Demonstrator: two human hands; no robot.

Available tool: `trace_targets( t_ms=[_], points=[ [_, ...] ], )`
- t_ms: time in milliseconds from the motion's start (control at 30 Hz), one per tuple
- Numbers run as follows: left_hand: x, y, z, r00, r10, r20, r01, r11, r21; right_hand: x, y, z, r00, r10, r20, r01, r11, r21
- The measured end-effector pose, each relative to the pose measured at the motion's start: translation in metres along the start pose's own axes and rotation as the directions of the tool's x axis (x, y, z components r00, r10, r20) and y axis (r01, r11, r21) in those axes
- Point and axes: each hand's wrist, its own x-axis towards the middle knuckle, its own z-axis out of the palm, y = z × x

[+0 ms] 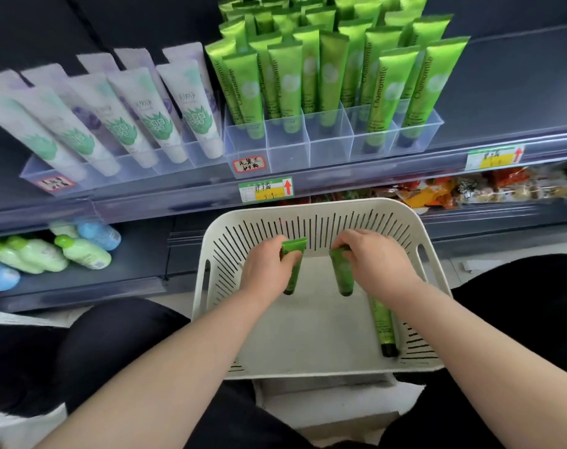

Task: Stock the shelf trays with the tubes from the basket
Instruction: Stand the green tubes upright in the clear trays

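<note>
Grips high — left hand (269,270) holds left tube (291,280); right hand (376,264), right tube (342,273) (caps down).

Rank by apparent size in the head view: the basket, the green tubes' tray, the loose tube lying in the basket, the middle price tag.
1. basket, largest, though nearest the camera.
2. tray.
3. loose tube and price tag: about alike, the tube partly hidden, so not ranked.

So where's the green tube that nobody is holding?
In the head view, the loose tube lies on the floor of the basket along its right wall, just nearer the person than the right hand, which grips a second tube.
</note>
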Motion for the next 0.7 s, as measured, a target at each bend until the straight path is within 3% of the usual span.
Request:
trace_targets(
  t_ms=[267,500,700],
  points=[
    [0.001,0.052,-0.062,0.964,0.113,-0.242,-0.136,0.987,-0.081,0.015,-0.027,-0.072,0.946,-0.085,-0.313,0.076,0.996,-0.04],
    [0.005,0.078,-0.11,0.922,0.161,-0.352,-0.213,0.97,-0.114,0.047,-0.057,-0.152,0.775,-0.173,-0.607,0.158,0.984,-0.079],
    [0.007,0.095,-0.127,0.899,0.211,-0.383,-0.262,0.961,-0.085,0.089,-0.069,-0.174,0.773,-0.121,-0.623,0.109,0.992,-0.059]
  ],
)
